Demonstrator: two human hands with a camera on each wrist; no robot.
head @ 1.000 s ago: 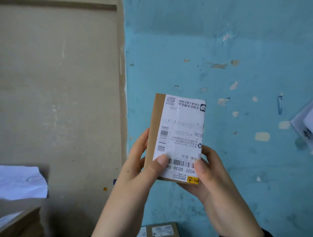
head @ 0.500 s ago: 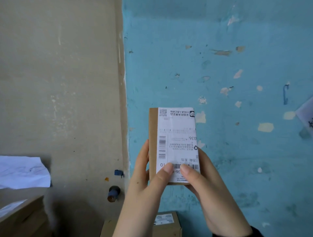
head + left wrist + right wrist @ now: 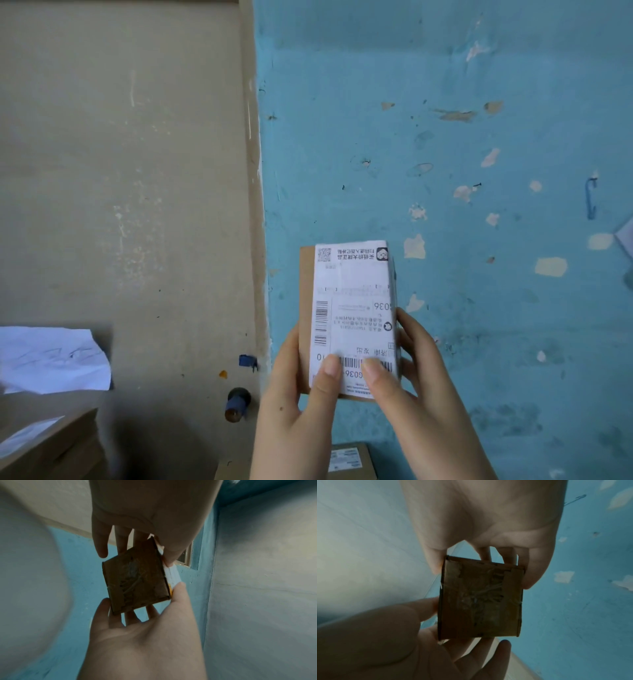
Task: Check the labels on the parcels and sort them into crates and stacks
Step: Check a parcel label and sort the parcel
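Observation:
A small brown cardboard parcel (image 3: 349, 318) stands upright in front of me, held up against the blue wall. Its white shipping label (image 3: 352, 301) faces me upside down and wraps round the right edge. My left hand (image 3: 303, 380) grips the lower left side, with its thumb on the label's barcode. My right hand (image 3: 402, 366) grips the lower right side, its thumb beside the left one. From the left wrist, the parcel's taped brown end (image 3: 135, 580) shows between the left hand (image 3: 137, 628) and right hand (image 3: 145, 513). In the right wrist view the parcel (image 3: 479, 599) looks the same.
Another labelled cardboard box (image 3: 346, 460) lies below my hands. Stacked brown boxes (image 3: 44, 445) sit at the lower left, under a crumpled white sheet (image 3: 51, 359). A short blue-wrapped cylinder (image 3: 236, 404) sticks out of the beige panel (image 3: 120, 171) next to the blue wall (image 3: 445, 137).
The parcel has turned from tilted to upright and sits lower in view. Both thumbs have come together on the label's lower barcode. More of the box below shows.

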